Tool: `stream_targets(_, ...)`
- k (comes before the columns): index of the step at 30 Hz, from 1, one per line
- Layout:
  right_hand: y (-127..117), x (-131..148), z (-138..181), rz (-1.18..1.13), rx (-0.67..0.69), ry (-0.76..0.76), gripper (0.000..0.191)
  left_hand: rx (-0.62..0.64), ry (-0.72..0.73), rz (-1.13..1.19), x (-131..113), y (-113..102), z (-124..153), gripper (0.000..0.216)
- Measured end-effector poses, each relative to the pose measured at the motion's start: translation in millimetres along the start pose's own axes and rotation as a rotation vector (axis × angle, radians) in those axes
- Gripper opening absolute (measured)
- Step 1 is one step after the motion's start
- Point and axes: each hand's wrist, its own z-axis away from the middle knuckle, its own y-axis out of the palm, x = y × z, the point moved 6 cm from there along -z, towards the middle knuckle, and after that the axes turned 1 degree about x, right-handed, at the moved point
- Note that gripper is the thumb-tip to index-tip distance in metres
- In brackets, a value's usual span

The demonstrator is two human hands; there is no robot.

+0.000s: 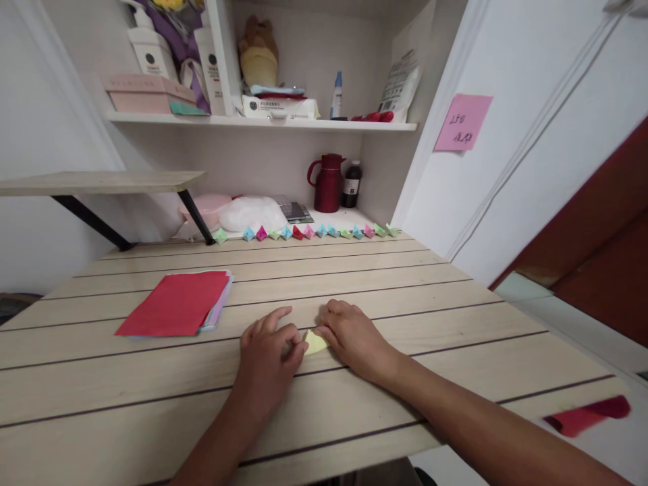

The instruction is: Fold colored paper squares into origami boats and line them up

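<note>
A small piece of folded yellow paper lies on the striped wooden table between my hands. My left hand pinches its left corner between thumb and index finger, the other fingers raised. On the paper's right side, my right hand is closed, with its thumb pressing the edge and its fingers curled. Part of the paper is hidden under the right fingers. Farther left rests a stack of coloured paper sheets, a red one on top.
Along the table's back edge runs a row of small folded paper boats, among them a magenta one. Behind them are a white plastic bag and a red jug. A raised wooden shelf stands at left; a red paper piece is at right.
</note>
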Motion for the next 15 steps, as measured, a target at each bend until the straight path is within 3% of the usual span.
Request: stream_targets(15, 3.8, 9.6, -5.7, 0.249, 0.032, 0.037, 0.033, -0.055, -0.001, -0.216, -4.9, 9.0, 1.4, 0.011)
